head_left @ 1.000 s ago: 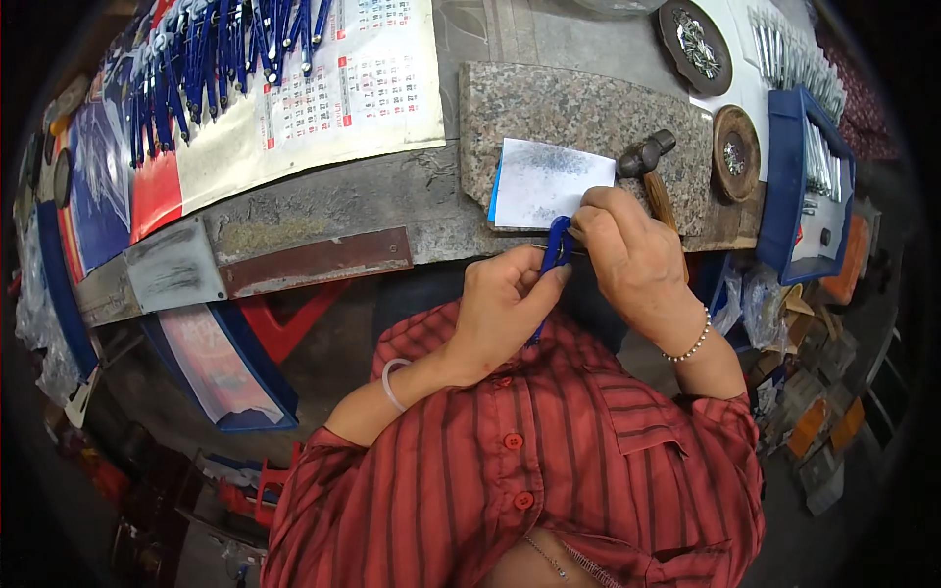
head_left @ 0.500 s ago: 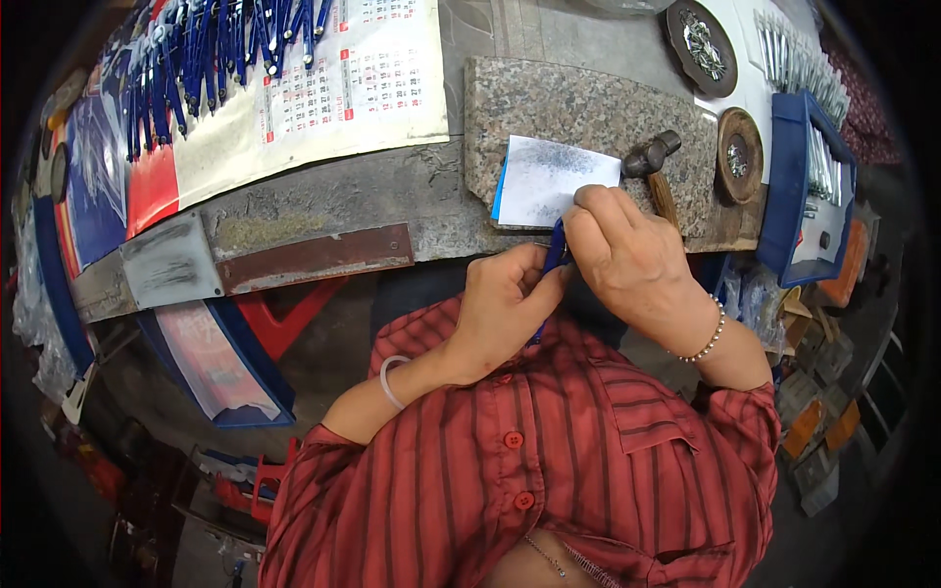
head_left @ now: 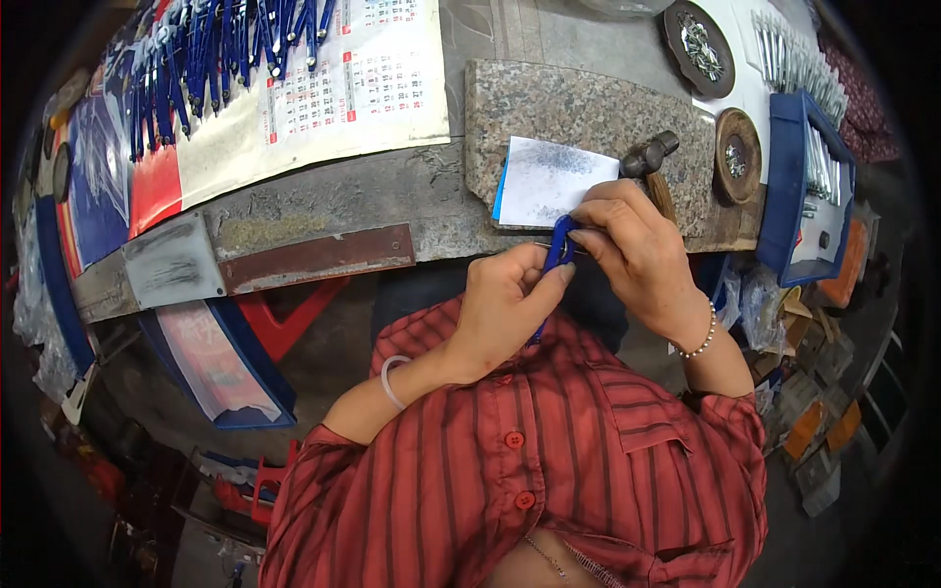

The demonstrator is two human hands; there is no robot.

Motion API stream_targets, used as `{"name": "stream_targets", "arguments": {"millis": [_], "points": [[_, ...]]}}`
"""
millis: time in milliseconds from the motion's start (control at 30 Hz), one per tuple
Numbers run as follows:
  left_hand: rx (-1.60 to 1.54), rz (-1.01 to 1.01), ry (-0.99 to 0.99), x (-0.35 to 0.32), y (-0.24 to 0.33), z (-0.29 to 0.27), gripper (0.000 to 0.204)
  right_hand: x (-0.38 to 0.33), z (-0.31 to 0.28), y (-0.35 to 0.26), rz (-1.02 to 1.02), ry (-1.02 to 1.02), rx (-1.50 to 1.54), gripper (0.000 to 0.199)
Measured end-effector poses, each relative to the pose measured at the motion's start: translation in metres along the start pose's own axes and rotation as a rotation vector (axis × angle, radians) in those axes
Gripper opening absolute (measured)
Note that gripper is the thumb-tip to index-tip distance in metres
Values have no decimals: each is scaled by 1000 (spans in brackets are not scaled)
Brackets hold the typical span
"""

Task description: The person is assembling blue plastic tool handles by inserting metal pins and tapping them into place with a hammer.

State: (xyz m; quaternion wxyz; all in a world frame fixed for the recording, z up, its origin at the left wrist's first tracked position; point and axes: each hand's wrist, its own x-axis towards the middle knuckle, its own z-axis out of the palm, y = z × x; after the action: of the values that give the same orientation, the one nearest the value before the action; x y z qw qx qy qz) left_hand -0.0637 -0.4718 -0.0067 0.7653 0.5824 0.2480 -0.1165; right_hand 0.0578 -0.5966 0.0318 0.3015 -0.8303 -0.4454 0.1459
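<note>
My left hand (head_left: 505, 304) is closed around a slim blue metal tool (head_left: 561, 238) with a slotted upper end, held upright in front of my shirt at the bench edge. Close beside that slot, the fingertips of my right hand (head_left: 642, 250) pinch what looks like a thin metal pin (head_left: 580, 253). Just beyond my hands, a smudged white paper pad (head_left: 557, 181) with a blue underside lies on a speckled granite slab (head_left: 549, 93). A hammer (head_left: 649, 157) rests on the slab to the right, its handle partly behind my right hand.
A wooden bowl (head_left: 749, 188) and a dark dish (head_left: 676, 22) hold small metal parts. At the right stands a blue tray (head_left: 782, 235) with metal rods. Several blue tools (head_left: 196, 73) lie on a calendar sheet (head_left: 392, 108) at the far left. Another blue tray (head_left: 257, 416) sits below the bench.
My right hand has shifted and opened its grip slightly away from the tool, uncovering the slotted top. My left hand stays almost in place with the blue tool.
</note>
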Motion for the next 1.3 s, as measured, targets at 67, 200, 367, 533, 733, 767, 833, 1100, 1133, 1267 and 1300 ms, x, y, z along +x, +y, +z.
{"name": "stream_targets", "arguments": {"millis": [67, 200, 367, 533, 733, 767, 833, 1100, 1133, 1267, 1300], "points": [[-6, 5, -4, 0, -1, 1, 10, -2, 0, 0, 35, 24, 56, 23], [-22, 0, 10, 1, -2, 2, 12, -3, 2, 0, 45, 42, 67, 22], [10, 11, 18, 1, -2, 2, 15, -5, 5, 0, 15, 94, 71, 21], [12, 44, 45, 1, -5, 3, 15, -5, 9, 0, -20, 115, 46, 20], [9, 38, 49, 1, -4, 4, 16, -5, 10, 1, -16, 122, 36, 20], [9, 38, 49, 1, -5, 4, 16, -5, 10, 1, -21, 126, 34, 20], [8, 61, 52, 2, -7, 4, 16, -5, 10, 1, -18, 129, 36, 20], [-22, 34, 38, 2, -5, 3, 17, -6, 6, 1, -7, 137, 59, 20], [-31, 26, 38, 2, -4, 3, 17, -6, 5, 1, 16, 129, 75, 21], [-42, 35, 30, 3, -8, 3, 17, -16, -4, -3, 101, 175, 71, 22], [-43, 20, 33, 3, -8, 3, 18, -20, -7, -3, 100, 178, 70, 22]]}}
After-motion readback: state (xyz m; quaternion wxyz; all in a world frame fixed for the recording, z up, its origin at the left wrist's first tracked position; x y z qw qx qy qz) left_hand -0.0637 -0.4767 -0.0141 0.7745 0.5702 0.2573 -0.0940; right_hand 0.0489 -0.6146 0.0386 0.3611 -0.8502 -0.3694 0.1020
